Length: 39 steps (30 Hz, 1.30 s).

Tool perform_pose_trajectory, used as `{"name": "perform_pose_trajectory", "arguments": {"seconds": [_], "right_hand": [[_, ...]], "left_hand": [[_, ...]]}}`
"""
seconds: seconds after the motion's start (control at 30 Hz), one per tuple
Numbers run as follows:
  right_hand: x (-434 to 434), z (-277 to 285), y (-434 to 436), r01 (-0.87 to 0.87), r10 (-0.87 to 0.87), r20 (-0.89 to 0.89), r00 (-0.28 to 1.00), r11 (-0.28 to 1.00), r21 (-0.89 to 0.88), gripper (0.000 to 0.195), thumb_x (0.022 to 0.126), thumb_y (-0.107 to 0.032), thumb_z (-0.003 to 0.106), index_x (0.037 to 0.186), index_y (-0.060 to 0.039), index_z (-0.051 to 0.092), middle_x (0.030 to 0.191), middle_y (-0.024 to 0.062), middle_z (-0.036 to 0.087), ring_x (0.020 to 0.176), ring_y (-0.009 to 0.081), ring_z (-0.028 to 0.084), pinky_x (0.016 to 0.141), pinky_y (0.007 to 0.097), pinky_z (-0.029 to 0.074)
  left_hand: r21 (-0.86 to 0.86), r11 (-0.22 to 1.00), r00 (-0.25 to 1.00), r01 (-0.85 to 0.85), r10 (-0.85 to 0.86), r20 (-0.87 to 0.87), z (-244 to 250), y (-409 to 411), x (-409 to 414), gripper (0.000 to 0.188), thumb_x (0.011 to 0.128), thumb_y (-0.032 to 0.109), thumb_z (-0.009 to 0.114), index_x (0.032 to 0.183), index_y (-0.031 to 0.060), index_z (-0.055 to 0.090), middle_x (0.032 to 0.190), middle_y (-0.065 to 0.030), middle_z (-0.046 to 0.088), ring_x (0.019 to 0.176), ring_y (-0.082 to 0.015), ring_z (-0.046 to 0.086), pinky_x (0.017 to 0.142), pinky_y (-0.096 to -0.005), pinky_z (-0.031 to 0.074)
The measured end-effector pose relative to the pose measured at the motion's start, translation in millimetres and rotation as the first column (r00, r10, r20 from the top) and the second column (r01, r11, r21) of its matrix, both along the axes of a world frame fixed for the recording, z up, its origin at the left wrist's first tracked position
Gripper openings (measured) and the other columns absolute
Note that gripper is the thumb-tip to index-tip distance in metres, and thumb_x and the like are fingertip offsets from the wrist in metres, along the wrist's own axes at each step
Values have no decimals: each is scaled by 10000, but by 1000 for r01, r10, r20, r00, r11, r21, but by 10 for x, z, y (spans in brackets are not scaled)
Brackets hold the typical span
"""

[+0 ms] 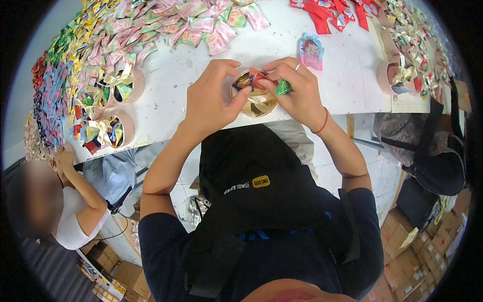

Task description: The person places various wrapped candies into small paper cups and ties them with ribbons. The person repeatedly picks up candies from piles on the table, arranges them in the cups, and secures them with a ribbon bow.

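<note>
Before me at the table's edge stands a round gift box [260, 111] with a gold-coloured inside and a pale ribbon bow [260, 99]. My left hand [215, 94] curves around its left side, with the thumb reaching over the rim beside a dark-blue wrapped sweet [243, 85]. Between the thumb and fingertips of my right hand [296, 81] is a red wrapped sweet [257, 77], over the box's opening. A green wrapped sweet [283, 87] is tucked in the same palm. Beyond my right hand lies a blue and pink printed sachet [311, 52].
Pink packets [188, 22] are heaped on the white table [173, 83], with yellow, green and blue sweets [53, 98] further left. Filled boxes with bows [122, 130] stand left; another box [385, 77] is right. Red packets [339, 13] lie behind. A person [81, 211] works at left.
</note>
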State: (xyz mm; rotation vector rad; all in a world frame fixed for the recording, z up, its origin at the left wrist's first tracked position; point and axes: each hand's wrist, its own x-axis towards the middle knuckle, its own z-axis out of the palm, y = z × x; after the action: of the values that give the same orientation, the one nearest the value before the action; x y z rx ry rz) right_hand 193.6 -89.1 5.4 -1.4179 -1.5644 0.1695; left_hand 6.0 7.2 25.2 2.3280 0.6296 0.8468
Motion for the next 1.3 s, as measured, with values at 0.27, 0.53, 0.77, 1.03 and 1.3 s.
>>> {"name": "perform_pose_trajectory", "arguments": {"seconds": [0.27, 0.53, 0.77, 1.03, 1.3], "right_hand": [[303, 208, -48, 32, -102, -379, 920, 982, -185, 302, 790, -110, 725, 1063, -34, 620, 953, 36, 573, 880, 158, 551, 777, 267, 433], [-182, 351, -339, -36, 14, -730, 683, 999, -14, 307, 819, 61, 671, 1116, 13, 609, 1061, 64, 580, 956, 154, 549, 881, 291, 437], [-155, -92, -154, 125, -105, -105, 989, 970, 208, 240, 732, -2, 819, 913, -32, 665, 918, 92, 681, 762, 176, 635, 622, 256, 495], [-76, 294, -235, -83, 100, 273, 957, 994, -73, 214, 695, 29, 708, 863, -77, 627, 884, 60, 646, 799, 270, 638, 655, 353, 524], [85, 369, -80, -177, 180, -17, 983, 935, -306, 178, 737, 12, 686, 878, -74, 620, 803, 62, 618, 709, 232, 622, 616, 330, 505]], "left_hand": [[-144, 985, 963, 94, -126, -237, 90, 88, 83, 373, 817, 160, 752, 1167, 103, 638, 1061, -82, 681, 923, -245, 682, 782, -319, 531], [-137, 986, 972, 97, -123, -199, 65, 78, 144, 251, 821, 189, 742, 1044, 108, 661, 964, -67, 674, 829, -254, 666, 729, -329, 521], [-193, 979, 988, 65, -91, -128, -11, 81, 123, 207, 828, 171, 738, 1004, 91, 665, 927, -55, 660, 798, -206, 655, 682, -303, 520], [-167, 984, 991, 61, -80, -109, -112, 64, 136, 207, 844, 230, 733, 984, 128, 619, 912, -42, 661, 790, -245, 653, 680, -337, 500], [-50, 988, 978, 148, -153, -143, 90, 119, 95, 423, 783, 172, 746, 1173, 122, 589, 1057, -63, 648, 967, -268, 646, 804, -357, 516]]}}
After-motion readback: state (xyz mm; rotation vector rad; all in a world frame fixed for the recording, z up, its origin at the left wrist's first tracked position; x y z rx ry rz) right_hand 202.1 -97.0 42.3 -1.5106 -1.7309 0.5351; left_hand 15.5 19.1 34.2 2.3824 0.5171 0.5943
